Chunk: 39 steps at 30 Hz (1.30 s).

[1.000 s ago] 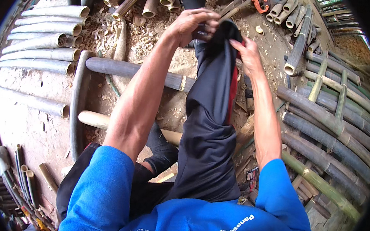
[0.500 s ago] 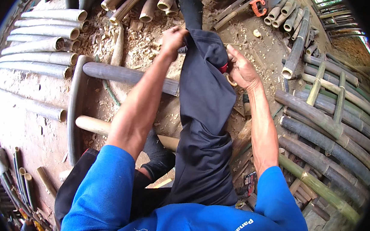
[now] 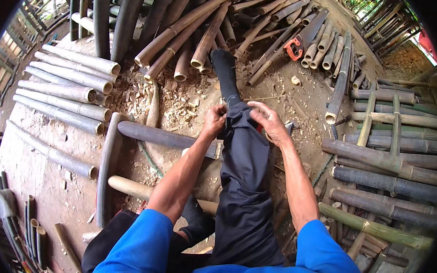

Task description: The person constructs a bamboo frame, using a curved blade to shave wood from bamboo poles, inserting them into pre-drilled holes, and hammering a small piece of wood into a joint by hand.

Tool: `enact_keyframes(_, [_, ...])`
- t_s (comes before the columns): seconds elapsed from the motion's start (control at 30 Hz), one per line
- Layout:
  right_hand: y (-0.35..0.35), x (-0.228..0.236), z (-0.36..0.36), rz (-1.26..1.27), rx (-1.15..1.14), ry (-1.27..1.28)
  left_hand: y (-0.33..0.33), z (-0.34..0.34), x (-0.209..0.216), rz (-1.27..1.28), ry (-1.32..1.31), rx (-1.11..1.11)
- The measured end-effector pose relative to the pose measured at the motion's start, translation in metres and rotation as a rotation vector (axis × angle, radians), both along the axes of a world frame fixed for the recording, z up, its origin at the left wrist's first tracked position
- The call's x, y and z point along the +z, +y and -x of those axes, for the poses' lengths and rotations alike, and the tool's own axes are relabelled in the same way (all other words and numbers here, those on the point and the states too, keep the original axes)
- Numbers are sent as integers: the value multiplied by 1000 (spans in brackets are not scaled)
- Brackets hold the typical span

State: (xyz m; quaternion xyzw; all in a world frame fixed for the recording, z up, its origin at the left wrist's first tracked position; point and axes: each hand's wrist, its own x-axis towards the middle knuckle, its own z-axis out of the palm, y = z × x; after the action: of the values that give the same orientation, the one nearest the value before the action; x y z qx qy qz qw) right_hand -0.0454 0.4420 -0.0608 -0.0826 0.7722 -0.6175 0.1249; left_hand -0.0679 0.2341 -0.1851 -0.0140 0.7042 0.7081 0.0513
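Note:
A dark trouser leg (image 3: 244, 171) stretches forward over my outstretched leg, its hem bunched up above a black sock (image 3: 224, 76). My left hand (image 3: 214, 120) is closed on the left side of the hem, its fingertips pinching the cloth. On the other side, my right hand (image 3: 270, 122) has its fingers bent over the gathered fabric near the ankle, gripping it. A bit of red shows beside the right fingers. My other foot, also in a black sock (image 3: 197, 221), is tucked back beneath my left forearm.
A bamboo frame (image 3: 107, 169) with two crossbars lies left of my leg. Cut bamboo poles (image 3: 69, 95) are laid out farther left, with more stacked ahead. An orange-handled saw (image 3: 294, 49) rests on poles at the far right. Bamboo pieces (image 3: 387, 184) fill the right side; wood chips (image 3: 180, 101) litter the ground.
Both hands have drawn nearer to me and closer together at the hem. The trouser cloth sits higher, showing more sock. The view has tilted up, showing more stacked poles ahead.

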Motion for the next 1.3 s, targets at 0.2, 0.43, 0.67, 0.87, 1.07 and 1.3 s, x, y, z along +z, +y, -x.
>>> enact_keyframes(0.2, [7, 21, 6, -290, 208, -100, 7, -3, 10, -52, 148, -29])
enact_keyframes(0.43, [0, 38, -11, -537, 386, 186, -17, 26, 63, 834, 357, -47])
enact_keyframes(0.67, [-48, -5, 48, -1221, 70, 782, -6, 60, 89, 194, 165, 118])
enact_keyframes(0.87, [-2, -51, 82, -1343, 34, 1017, 16, 6, 78, 26, 168, -131])
enact_keyframes(1.07, [-17, -3, 70, -615, 143, 529, 23, 8, 83, 415, 249, 102])
enact_keyframes(1.3, [-24, 15, 61, -607, 229, 705, 25, 2, 109, 139, 390, 46])
